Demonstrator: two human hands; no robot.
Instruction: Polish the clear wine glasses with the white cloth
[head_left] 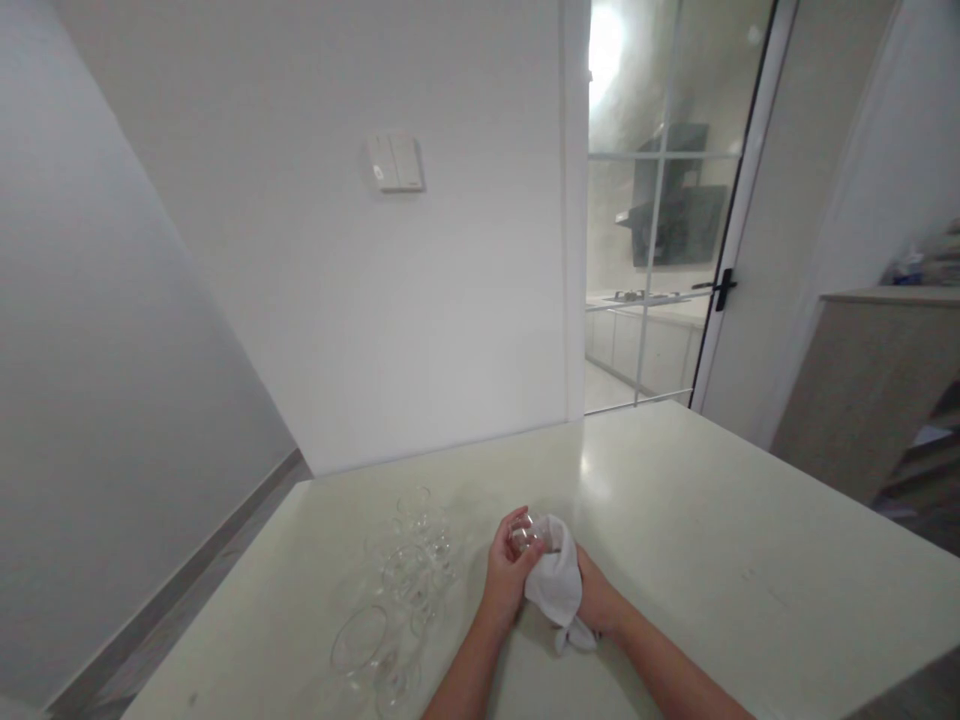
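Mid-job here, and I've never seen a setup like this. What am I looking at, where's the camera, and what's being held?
There is no machine: these are a person's bare hands, seen from a camera on their head, looking forward and down. This is the only view. The left hand holds a small clear glass. The right hand holds a white cloth up against it, its fingers mostly hidden. On the pale table, to the left, stands a group of clear glasses, too see-through to count surely.
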